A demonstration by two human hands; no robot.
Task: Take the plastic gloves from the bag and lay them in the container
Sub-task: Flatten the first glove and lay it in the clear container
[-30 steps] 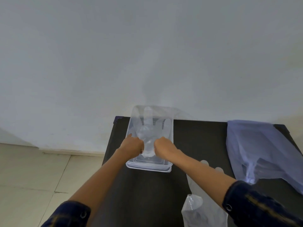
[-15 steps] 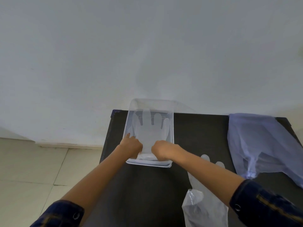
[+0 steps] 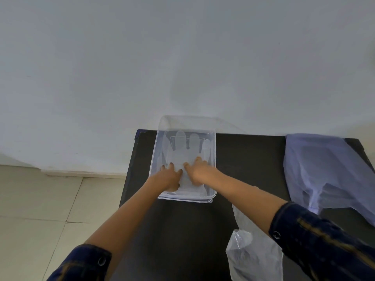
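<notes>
Gloves of thin clear plastic lie flat in the container: the top glove (image 3: 183, 151) is spread palm-down with its fingers pointing toward the wall, filling most of the floor of the clear rectangular container (image 3: 213, 157) just above the middle of the frame. Both hands rest on the glove's lower half, side by side and nearly touching. The left hand (image 3: 170, 176) lies flat with fingers spread, pressing the plastic down; the right hand (image 3: 197, 170) does likewise, fingers extended, gripping nothing. The container sits on a dark table (image 3: 247, 159), near its far left corner, its far rim against the white wall (image 3: 182, 57).

At the lower right of the frame, under the right forearm, a crumpled clear plastic bag (image 3: 253, 258) lies on the table with another glove (image 3: 241, 218) sticking out of it toward the container. At the right edge a large pale bluish plastic bag (image 3: 324, 171) is spread over the table. Dark blue sleeves (image 3: 316, 238) cover both upper forearms. Beige floor tiles (image 3: 40, 209) fill the lower left.
</notes>
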